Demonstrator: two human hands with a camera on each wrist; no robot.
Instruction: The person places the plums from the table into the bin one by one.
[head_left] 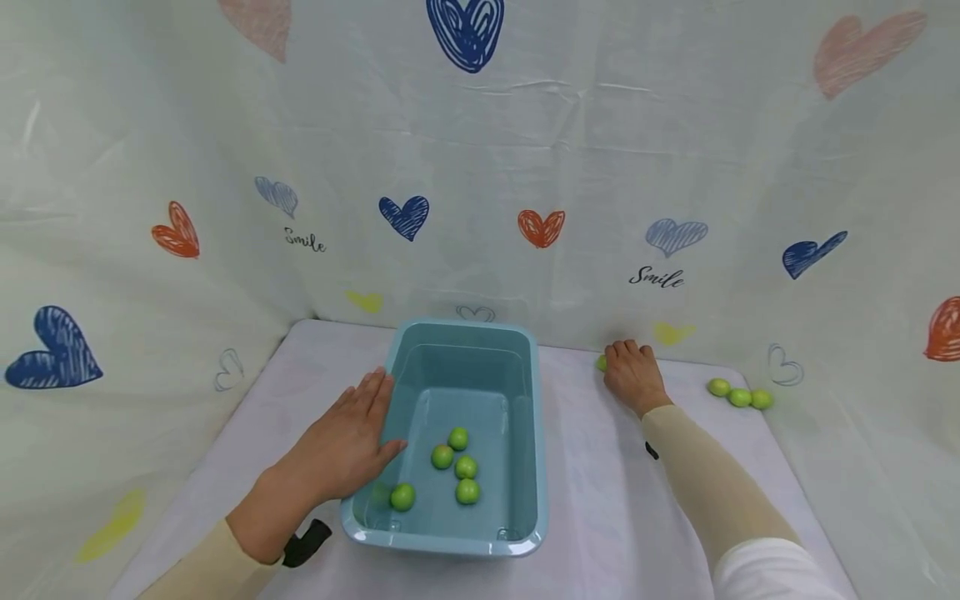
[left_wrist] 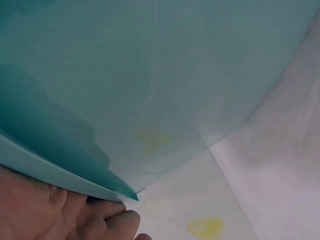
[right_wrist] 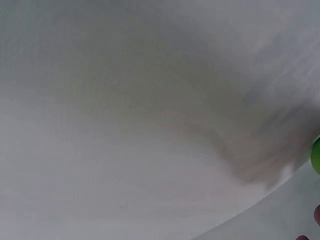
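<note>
A light blue plastic tub [head_left: 450, 546] stands on the white-covered table with several small round green fruits [head_left: 466, 467] on its floor. My left hand [head_left: 341, 450] rests along the tub's left rim, fingers extended and thumb reaching over the inside edge. In the left wrist view, the fingers [left_wrist: 107, 222] lie against the tub's rim [left_wrist: 60, 177]. At the table's back edge, right of the tub, my right hand [head_left: 633, 375] bends its fingers around a green fruit [head_left: 602, 362], partly hidden by the hand. The right wrist view catches only a sliver of that fruit [right_wrist: 316, 156] and fingertips [right_wrist: 318, 215].
Three more green fruits [head_left: 740, 397] sit in a row near the table's back right corner. A pale curtain [head_left: 480, 150] printed with hearts hangs behind and beside the table [head_left: 592, 500].
</note>
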